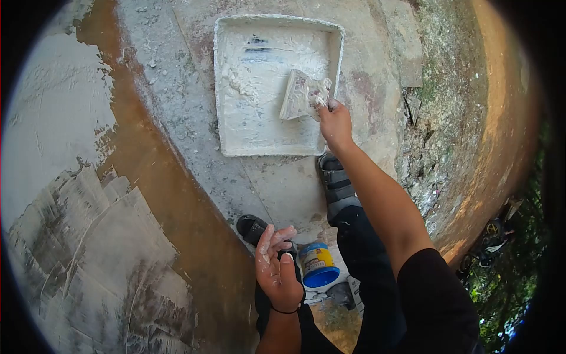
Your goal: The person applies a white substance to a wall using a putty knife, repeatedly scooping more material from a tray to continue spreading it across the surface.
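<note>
We see the right hand (336, 127) gripping a compound-smeared scraper (296, 99), probably a putty knife, blade leftward over the white tray (219, 94) at upper centre, the half-curled, empty left hand (279, 276) farther off, lower centre.

Your right arm (380, 192) reaches out in front of you and slants in toward the middle, and your right hand (335, 125) at the end of it is curled up in a grip. Your left hand (277, 274) is close to your body with nothing in it, its thumb (287, 268) on top and its fingers (266, 241) a bit bent and loose. White smears dot that hand and its fingers.
</note>
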The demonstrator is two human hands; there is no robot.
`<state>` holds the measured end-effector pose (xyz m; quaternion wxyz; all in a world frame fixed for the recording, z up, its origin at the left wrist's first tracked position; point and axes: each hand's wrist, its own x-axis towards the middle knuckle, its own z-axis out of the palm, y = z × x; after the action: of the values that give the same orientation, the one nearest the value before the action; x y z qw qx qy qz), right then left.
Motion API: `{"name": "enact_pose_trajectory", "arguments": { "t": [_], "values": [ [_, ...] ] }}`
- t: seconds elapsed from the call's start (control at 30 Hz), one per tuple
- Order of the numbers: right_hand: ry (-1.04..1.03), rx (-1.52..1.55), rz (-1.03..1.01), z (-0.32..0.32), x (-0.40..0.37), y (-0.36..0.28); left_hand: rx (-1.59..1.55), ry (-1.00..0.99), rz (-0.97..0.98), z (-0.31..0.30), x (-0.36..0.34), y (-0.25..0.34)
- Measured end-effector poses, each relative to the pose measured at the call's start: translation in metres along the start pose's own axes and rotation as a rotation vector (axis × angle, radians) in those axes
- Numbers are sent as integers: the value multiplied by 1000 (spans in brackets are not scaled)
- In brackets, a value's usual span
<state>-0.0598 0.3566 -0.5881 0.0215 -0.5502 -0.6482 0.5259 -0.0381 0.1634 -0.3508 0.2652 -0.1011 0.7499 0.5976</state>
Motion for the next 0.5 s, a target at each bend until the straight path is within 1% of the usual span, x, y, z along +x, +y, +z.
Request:
{"name": "enact_pose_trajectory", "arguments": {
  "t": [0.07, 0.17, 0.23, 0.3, 0.4, 0.43, 0.5],
  "values": [
    [12, -84, -12, 11, 17, 5, -47, -11, -71, 10, 1, -9],
    [60, -190, -23, 26, 17, -7, -102, -44, -105, 13, -3, -17],
    [73, -199, -45, 41, 20, 6, -97, -38, -113, 14, -6, -22],
    [142, -83, 62, 53, 20, 11, -118, -28, -189, 13, -7, -26],
    [131, -67, 69, 61, 17, 9, -141, -24, -191, 6, -6, -25],
    [129, -69, 66, 64, 18, 8, -151, -27, -192, 4, -5, -24],
    [151, -193, 52, 69, 20, 2, -159, -29, -203, 2, -3, -21]
  ]
}}
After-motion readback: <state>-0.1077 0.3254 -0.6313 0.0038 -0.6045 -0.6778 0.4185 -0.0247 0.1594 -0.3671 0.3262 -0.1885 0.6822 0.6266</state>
